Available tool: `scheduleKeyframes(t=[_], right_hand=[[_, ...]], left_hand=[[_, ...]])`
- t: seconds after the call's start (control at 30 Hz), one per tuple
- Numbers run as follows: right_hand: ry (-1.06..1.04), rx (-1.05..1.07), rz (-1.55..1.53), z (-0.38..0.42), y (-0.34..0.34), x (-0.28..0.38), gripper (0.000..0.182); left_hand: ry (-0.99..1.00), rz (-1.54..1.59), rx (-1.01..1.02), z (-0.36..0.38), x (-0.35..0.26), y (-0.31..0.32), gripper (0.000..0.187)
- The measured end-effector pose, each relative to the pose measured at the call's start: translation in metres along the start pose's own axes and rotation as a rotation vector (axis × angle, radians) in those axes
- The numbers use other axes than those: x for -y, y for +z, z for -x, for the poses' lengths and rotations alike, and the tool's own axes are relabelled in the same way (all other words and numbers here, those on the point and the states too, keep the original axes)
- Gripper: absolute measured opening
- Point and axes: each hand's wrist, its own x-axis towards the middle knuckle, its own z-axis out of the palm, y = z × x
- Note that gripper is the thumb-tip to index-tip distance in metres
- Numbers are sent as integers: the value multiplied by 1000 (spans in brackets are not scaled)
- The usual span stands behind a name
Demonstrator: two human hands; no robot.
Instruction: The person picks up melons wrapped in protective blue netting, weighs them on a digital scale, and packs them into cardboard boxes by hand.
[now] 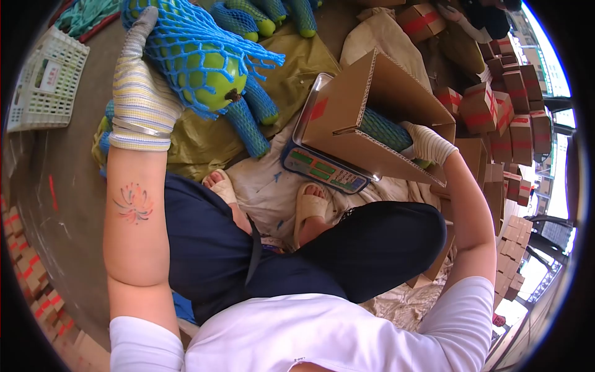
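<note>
My left hand (144, 90), in a striped work glove, grips a green gourd (214, 77) in a blue foam net, held up at the upper left. Its brown stem end points towards me. In a similar glove, my right hand (431, 144) reaches into an open cardboard box (336, 104). There its fingers close on the near end of another netted gourd (385, 129); the fingertips are partly hidden. The box rests tilted on a digital scale (325, 168) with green displays.
More netted gourds (246, 127) lie on an olive cloth (297, 59) ahead. A white plastic crate (52, 77) stands at the left. Stacked cartons (514, 111) with red tape line the right side. Another person's arm (466, 25) shows at the upper right.
</note>
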Motion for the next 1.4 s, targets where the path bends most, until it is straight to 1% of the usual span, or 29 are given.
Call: scheduleKeyframes(t=[0.1, 0.23, 0.27, 0.3, 0.33, 0.37, 0.4, 0.43, 0.47, 0.5, 0.53, 0.57, 0.6, 0.63, 0.7, 0.73, 0.77, 0.83, 0.9, 0.93, 0.97, 1.03, 1.13, 1.2, 1.23, 1.27, 1.3, 1.33, 1.4], right_hand=[[-28, 28, -116, -2, 12, 2, 86], [42, 97, 168, -10, 26, 23, 80], [36, 57, 180, -8, 20, 30, 72], [-30, -38, 29, -1, 9, 35, 68], [-96, -132, -121, 12, -10, 51, 64], [-265, -255, -629, 31, -15, 69, 58], [-383, -368, -823, 54, -27, 102, 57], [-549, -381, -992, 70, -32, 127, 59], [-720, -393, -1156, 83, -34, 145, 61], [-723, -405, -1152, 91, -33, 160, 61], [-682, -396, -1153, 97, -32, 172, 67], [-638, -383, -1156, 102, -31, 177, 72], [-599, -235, -1228, 103, -35, 172, 81], [-594, -237, -1228, 103, -34, 164, 81], [-479, -535, -849, 95, -30, 138, 84], [-407, -704, -458, 86, -28, 113, 86], [-403, -703, -459, 82, -27, 104, 86], [-255, -517, -298, 73, -27, 90, 85], [-136, -497, -145, 49, -13, 66, 84], [-103, -617, 189, 43, -5, 67, 79], [-96, -616, 180, 46, -3, 65, 79], [-351, -834, -272, 65, -9, 72, 70], [-361, -870, -450, 130, -20, 119, 61], [-690, -835, -765, 146, -11, 124, 56], [-688, -836, -794, 143, -6, 125, 56], [-737, -932, -916, 136, -2, 124, 55], [-783, -1031, -1031, 130, 0, 123, 55], [-780, -1034, -1049, 125, 2, 120, 55], [-645, -1109, -952, 119, 4, 113, 48]], left_hand=[[-36, 24, 72, -6, 8, 1, 46], [-47, 31, 82, -9, 21, 14, 48], [-71, 37, 133, -5, 21, 16, 47], [-66, 38, 134, -3, 24, 18, 47], [-73, 117, 221, -2, 27, 22, 46], [-80, 195, 311, 1, 30, 27, 46], [-126, 260, 391, 9, 35, 35, 47], [-116, 293, 418, 20, 41, 49, 52], [-221, 393, 582, 26, 47, 53, 56], [-328, 494, 747, 30, 53, 56, 60], [-328, 496, 756, 36, 55, 63, 60], [-311, 346, 780, 42, 55, 70, 61], [-296, 195, 799, 47, 55, 73, 62], [-300, 199, 800, 45, 52, 72, 62], [-170, 61, 678, 29, 41, 62, 62], [-151, 97, 600, 18, 38, 54, 61], [-161, 164, 613, 6, 33, 42, 57], [-116, 108, 444, 2, 26, 28, 53], [-151, 132, 488, -5, 20, 14, 51], [-188, 157, 525, -7, 21, 7, 49], [-198, 152, 528, -8, 22, 3, 49], [-158, -115, 413, -9, 27, -3, 48], [-189, -349, 378, -12, 42, -13, 45], [-260, -549, 300, -21, 64, -24, 43], [-306, -646, 246, -29, 78, -33, 41], [-380, -728, 206, -35, 92, -43, 43], [-489, -770, 145, -43, 107, -56, 50], [-604, -842, 43, -47, 121, -67, 59], [-662, -1018, -54, -67, 158, -111, 63]])
